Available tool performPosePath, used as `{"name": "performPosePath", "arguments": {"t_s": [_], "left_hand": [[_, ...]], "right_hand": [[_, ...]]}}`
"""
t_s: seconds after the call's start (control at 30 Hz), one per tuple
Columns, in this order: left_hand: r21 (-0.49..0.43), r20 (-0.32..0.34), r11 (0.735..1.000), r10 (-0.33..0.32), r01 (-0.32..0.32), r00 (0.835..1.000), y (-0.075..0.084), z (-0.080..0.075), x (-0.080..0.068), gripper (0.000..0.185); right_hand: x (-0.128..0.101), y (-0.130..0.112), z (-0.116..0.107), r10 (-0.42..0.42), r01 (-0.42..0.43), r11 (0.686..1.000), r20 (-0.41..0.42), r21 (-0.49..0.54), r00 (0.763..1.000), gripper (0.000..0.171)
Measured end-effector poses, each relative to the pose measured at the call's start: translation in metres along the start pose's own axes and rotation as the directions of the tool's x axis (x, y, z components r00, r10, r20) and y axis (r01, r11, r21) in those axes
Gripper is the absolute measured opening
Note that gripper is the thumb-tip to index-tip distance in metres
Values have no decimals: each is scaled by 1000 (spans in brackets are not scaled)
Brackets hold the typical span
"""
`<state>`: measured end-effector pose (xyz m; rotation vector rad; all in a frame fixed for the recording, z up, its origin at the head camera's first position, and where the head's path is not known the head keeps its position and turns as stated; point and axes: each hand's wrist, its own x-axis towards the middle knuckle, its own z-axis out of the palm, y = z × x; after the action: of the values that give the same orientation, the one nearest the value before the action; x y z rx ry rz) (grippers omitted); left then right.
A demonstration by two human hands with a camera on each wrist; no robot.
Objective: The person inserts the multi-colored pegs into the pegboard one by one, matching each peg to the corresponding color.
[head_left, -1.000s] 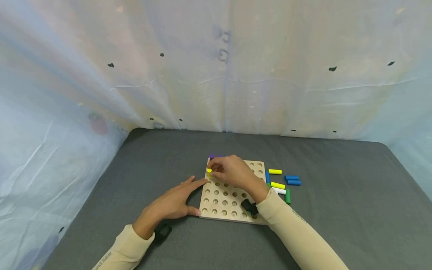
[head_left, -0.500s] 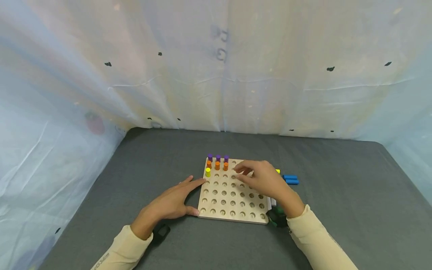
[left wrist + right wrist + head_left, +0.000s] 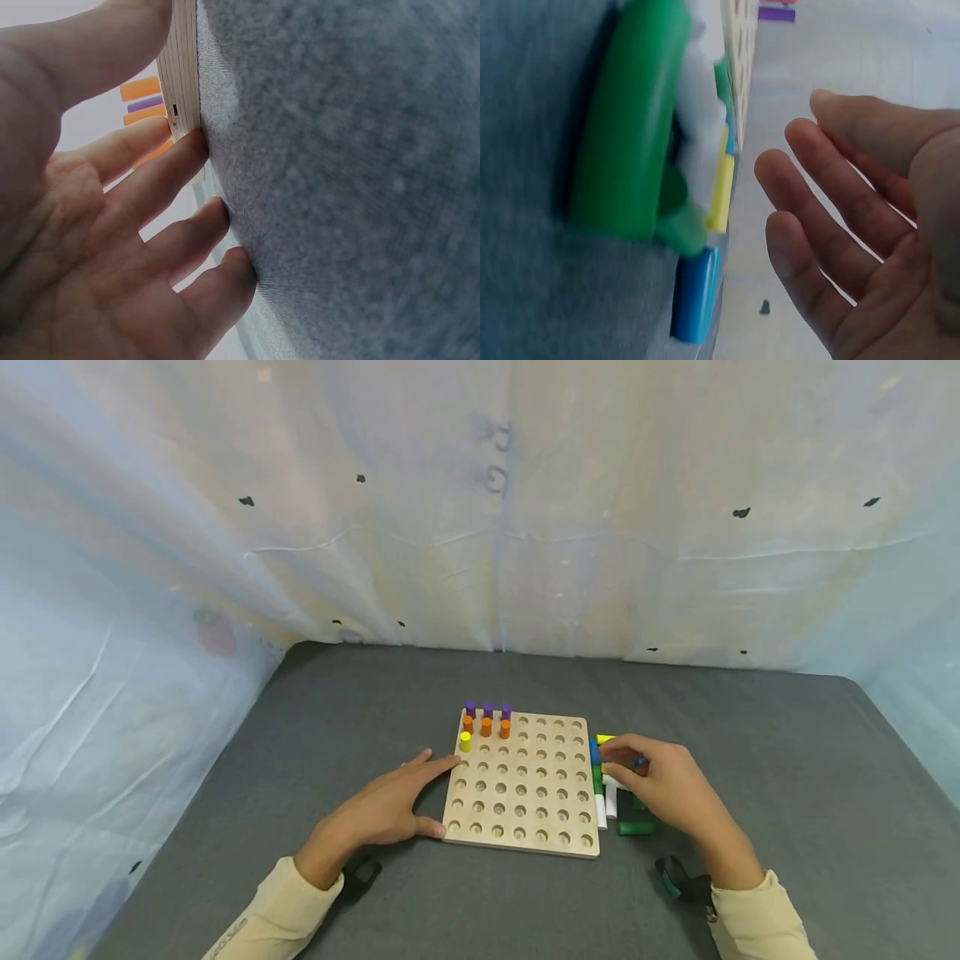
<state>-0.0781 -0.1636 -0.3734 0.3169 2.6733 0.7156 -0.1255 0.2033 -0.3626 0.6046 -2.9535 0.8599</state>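
L hand [image 3: 384, 806] spread against board [image 3: 512, 781], R hand [image 3: 667, 781] wide, empty by 3-o'clock pegs [image 3: 611, 803]: remotely I judge pick-up, pinch req'd.

Curtained-off booth, seemingly — pale wrinkled sheeting [image 3: 600, 527] around a grey tabletop [image 3: 750, 777].

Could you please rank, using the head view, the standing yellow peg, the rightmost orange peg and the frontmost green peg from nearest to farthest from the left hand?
1. Standing yellow peg: leftmost column, by the left hand.
2. Rightmost orange peg: second-farthest row.
3. Frontmost green peg: lying right of the board.
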Motion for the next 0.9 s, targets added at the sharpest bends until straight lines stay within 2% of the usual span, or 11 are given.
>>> {"name": "performPosePath", "arguments": {"t_s": [0.2,0.53,0.9], "left_hand": [[-14,-1,1000,27,-27,1000,0,-2,-3,91],[-11,-7,1000,20,-20,1000,0,-1,-1,91],[-8,-10,1000,11,-11,1000,2,-1,-3,90]], "right_hand": [[1,11,-6,8,-8,1000,10,-9,1000,22],[6,20,0,35,-34,998,17,-49,999,22],[10,19,2,5,4,991,68,-130,998,28]]}}
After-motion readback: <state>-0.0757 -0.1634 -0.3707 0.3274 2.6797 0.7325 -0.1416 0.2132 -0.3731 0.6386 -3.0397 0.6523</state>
